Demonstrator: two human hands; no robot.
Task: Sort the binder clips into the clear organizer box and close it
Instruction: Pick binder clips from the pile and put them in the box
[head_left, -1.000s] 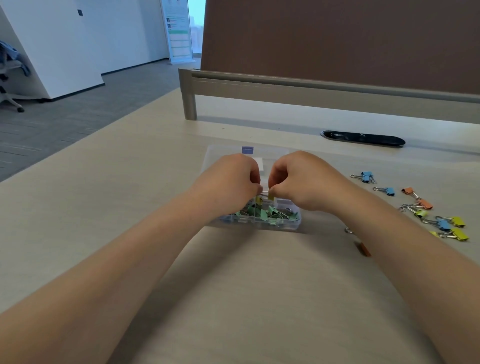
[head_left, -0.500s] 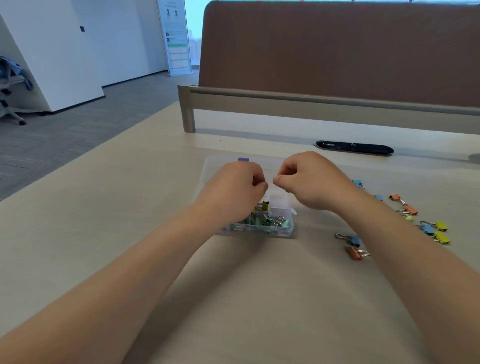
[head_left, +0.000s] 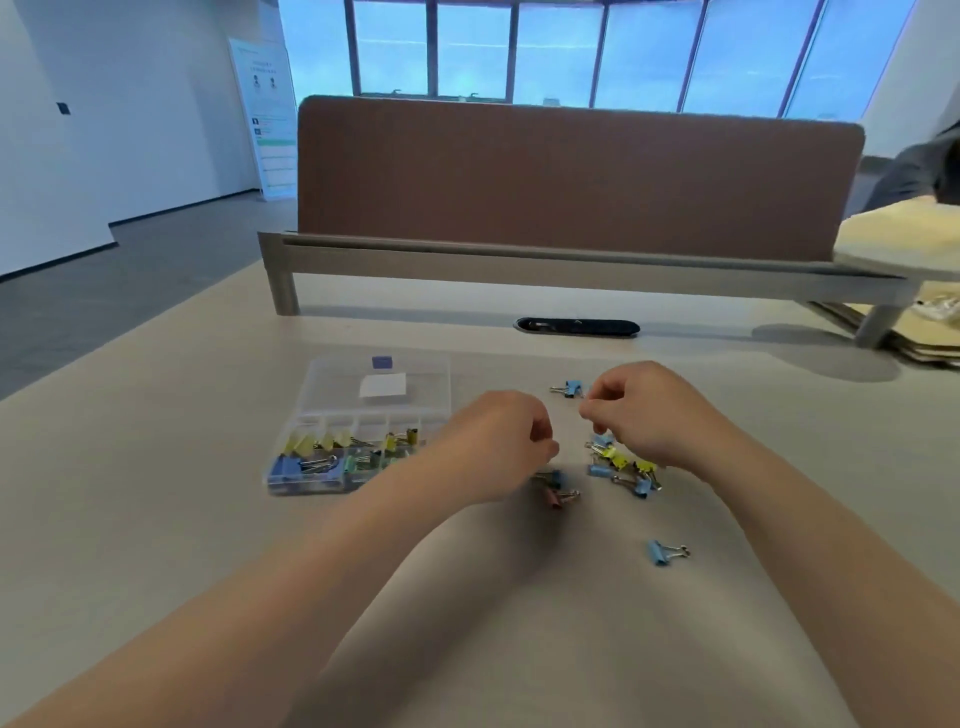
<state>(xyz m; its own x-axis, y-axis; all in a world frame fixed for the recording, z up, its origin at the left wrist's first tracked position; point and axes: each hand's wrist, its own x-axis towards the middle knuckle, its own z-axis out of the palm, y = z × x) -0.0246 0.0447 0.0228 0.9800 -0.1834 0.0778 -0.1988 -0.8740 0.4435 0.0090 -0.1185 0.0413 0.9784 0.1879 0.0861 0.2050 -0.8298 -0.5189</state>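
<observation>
One clear organizer box (head_left: 306, 486) sits on the desk (head_left: 156, 519), left of both hands, w/ its lid (head_left: 332, 387) swung open and lying flat behind it. Inside I count three colour groups: yellow clips (head_left: 311, 442) in the back row, blue clips (head_left: 291, 467) front left, green clips (head_left: 363, 461) beside them; the exact no. per cell is too blurred to call. Loose clips on the desk, approx nine: one far blue clip (head_left: 572, 387) just beside the right hand, a cluster (head_left: 621, 465) of abt five blue and yellow ones under that hand, a blue-and-brownish pair (head_left: 553, 488) at the left hand, and one lone blue clip (head_left: 665, 552) nearer me. Left hand (head_left: 498, 441) hovers right of the box, knuckles up, fingers curled in w/ tips bunched; can't tell if anything is in them. Right hand (head_left: 641, 415) is just apart from it, over the cluster, thumb and forefinger drawn together in a pinch; can't tell if they hold a clip. Part of the cluster is hidden by the right hand, and the box's right end by the left wrist.
</observation>
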